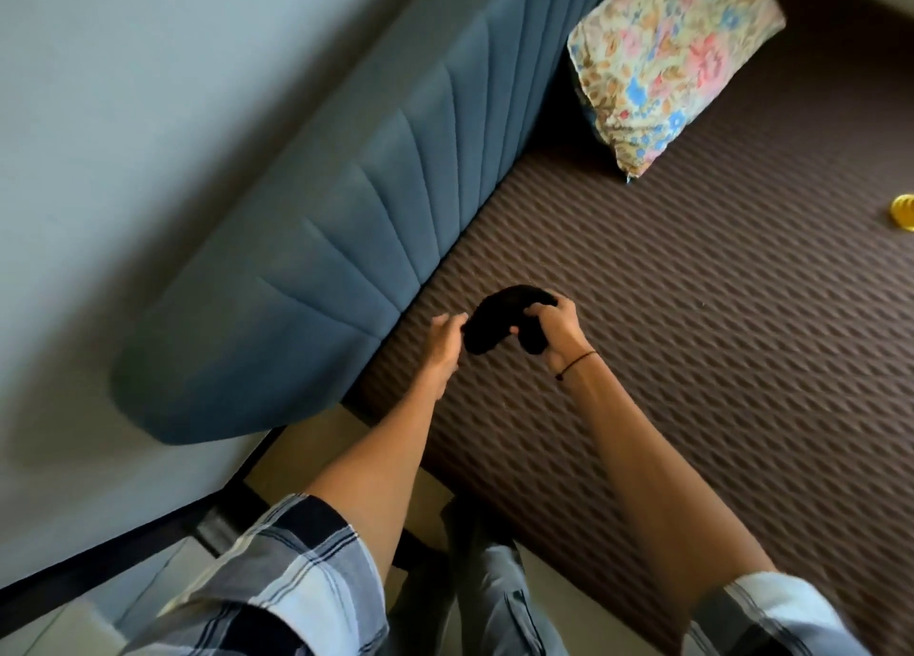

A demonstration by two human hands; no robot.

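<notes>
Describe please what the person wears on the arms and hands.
The left sleeve and right sleeve are short, checked in white, grey and black. A thin black cord bracelet circles the wrist of the right hand; the left hand wears nothing.

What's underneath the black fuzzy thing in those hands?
The brown mattress lies under the black fuzzy thing, which the left hand and right hand grip. The patch straight beneath it is covered.

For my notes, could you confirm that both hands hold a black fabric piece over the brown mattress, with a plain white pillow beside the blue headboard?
Not quite: the head view shows the pillow is floral, not plain white. The rest holds: the left hand and right hand hold the black fabric piece over the brown mattress, and the pillow lies beside the blue headboard.
</notes>
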